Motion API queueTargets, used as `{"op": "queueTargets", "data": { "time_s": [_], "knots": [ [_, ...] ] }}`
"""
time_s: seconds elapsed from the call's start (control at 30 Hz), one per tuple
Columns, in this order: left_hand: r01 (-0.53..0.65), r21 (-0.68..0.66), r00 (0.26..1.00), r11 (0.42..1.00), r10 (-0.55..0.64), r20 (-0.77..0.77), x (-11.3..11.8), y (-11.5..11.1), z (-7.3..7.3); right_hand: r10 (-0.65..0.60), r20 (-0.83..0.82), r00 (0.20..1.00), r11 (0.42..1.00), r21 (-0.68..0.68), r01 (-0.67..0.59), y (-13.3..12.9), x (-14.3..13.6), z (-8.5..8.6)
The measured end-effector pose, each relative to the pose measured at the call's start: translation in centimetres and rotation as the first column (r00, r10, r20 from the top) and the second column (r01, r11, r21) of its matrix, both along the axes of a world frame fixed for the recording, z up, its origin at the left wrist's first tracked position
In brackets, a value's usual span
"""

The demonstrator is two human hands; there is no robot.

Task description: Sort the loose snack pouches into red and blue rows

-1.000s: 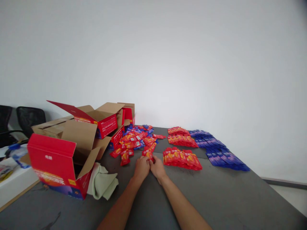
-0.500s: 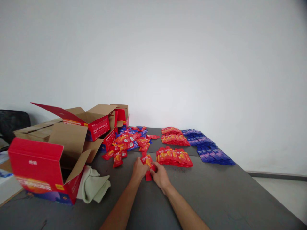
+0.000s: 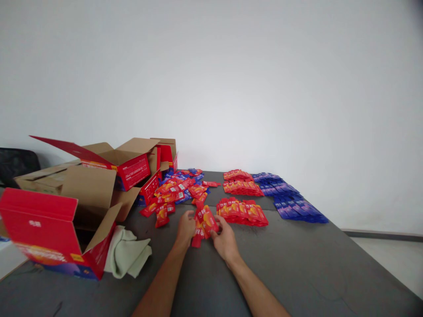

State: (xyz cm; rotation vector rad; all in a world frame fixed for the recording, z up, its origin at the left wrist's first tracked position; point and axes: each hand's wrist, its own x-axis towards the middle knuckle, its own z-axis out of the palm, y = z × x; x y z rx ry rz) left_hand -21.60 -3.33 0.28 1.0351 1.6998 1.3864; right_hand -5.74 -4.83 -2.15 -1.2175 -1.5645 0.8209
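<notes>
My right hand (image 3: 225,240) pinches a red packet (image 3: 206,220) with an orange fruit picture by its lower right edge, tilted up above the table. Beneath it, a second red packet (image 3: 197,237) is partly covered and lies against the fingers of my left hand (image 3: 186,229). Those fingers are curled around its left side, though their tips are partly hidden. Just right of my hands, a row of overlapping red packets (image 3: 242,212) lies on the dark table (image 3: 211,273). Ahead and to the left spreads a loose heap of red and blue packets (image 3: 178,187).
On the left stand open red cartons, one near (image 3: 36,220) and one farther back (image 3: 134,169). A folded pale green cloth (image 3: 127,253) rests beside the near one. Two more red rows (image 3: 243,188) and overlapping blue packets (image 3: 299,208) lie at the right, before a white wall (image 3: 231,88).
The upper red packet has lifted and turned more upright in my right hand. My left hand has shifted left off it, and the lower packet has also moved left. The view has moved slightly.
</notes>
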Motion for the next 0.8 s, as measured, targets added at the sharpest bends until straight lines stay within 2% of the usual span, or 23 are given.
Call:
{"op": "queueTargets", "data": {
  "time_s": [0.13,0.2,0.3,0.4,0.47,0.53,0.63,0.7,0.8],
  "knots": [
    [-0.034,0.025,0.984,0.999,0.038,-0.176,-0.6,0.0,0.4,-0.038,-0.007,0.999,0.999,-0.01,0.038,0.1,0.5,0.3],
    [0.011,0.042,0.96,0.999,0.001,-0.282,-0.9,-0.1,0.6,-0.023,0.0,1.0,1.0,-0.003,0.023,-0.1,0.6,0.8],
    [0.133,-0.006,0.905,0.991,-0.124,-0.406,-1.0,-0.4,0.9,0.004,-0.032,0.999,1.0,0.006,-0.004,-0.5,0.7,1.6],
    [0.129,0.026,0.876,0.991,-0.101,-0.471,-0.7,-0.6,1.4,0.014,-0.152,0.988,0.999,-0.031,-0.019,-0.6,0.7,2.0],
    [0.115,0.135,0.918,0.984,-0.054,-0.392,-0.2,-0.7,1.9,0.015,-0.245,0.969,0.996,-0.079,-0.036,-0.6,0.6,2.1],
    [0.116,0.221,0.978,0.968,-0.073,-0.193,0.5,-0.8,2.4,0.034,-0.321,0.946,0.99,-0.121,-0.076,-0.6,0.4,2.2],
    [0.098,0.25,0.992,0.963,-0.116,0.059,1.5,-1.0,2.8,0.068,-0.375,0.924,0.971,-0.186,-0.147,-1.0,0.4,2.5],
    [0.105,0.266,0.988,0.958,-0.132,0.086,2.0,-1.2,2.9,0.099,-0.364,0.926,0.96,-0.209,-0.185,-1.2,0.4,2.8],
    [0.134,0.297,0.983,0.945,-0.165,0.082,2.1,-1.3,2.7,0.164,-0.283,0.945,0.962,-0.164,-0.216,-1.5,0.5,3.1]
  ]
}}
